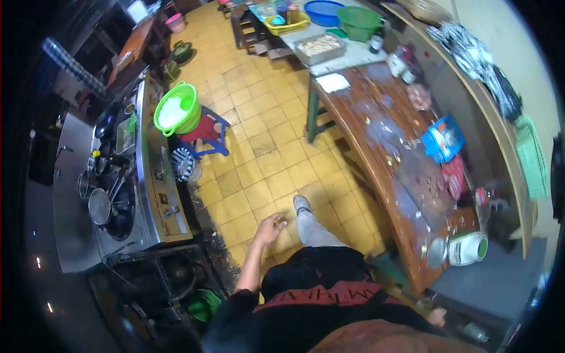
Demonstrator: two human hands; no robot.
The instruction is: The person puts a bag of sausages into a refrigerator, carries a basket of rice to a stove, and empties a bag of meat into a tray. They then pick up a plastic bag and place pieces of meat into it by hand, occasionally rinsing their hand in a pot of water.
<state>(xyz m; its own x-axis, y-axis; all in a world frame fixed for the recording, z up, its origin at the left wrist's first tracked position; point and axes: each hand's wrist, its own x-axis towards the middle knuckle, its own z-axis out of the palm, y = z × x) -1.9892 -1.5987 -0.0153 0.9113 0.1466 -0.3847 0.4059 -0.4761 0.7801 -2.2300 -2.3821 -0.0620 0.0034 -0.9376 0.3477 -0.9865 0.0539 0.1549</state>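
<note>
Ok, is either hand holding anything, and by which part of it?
The left hand is loosely curled with nothing visible in it; the right hand shows too small and blurred to tell.

Head-height view, forward and down

Open floor [273, 162] between stool [204, 129] and table [344, 105]

The floor [268, 147] is tiled in yellow. A brown table [348, 103] is placed near a pale wall [512, 41].
</note>
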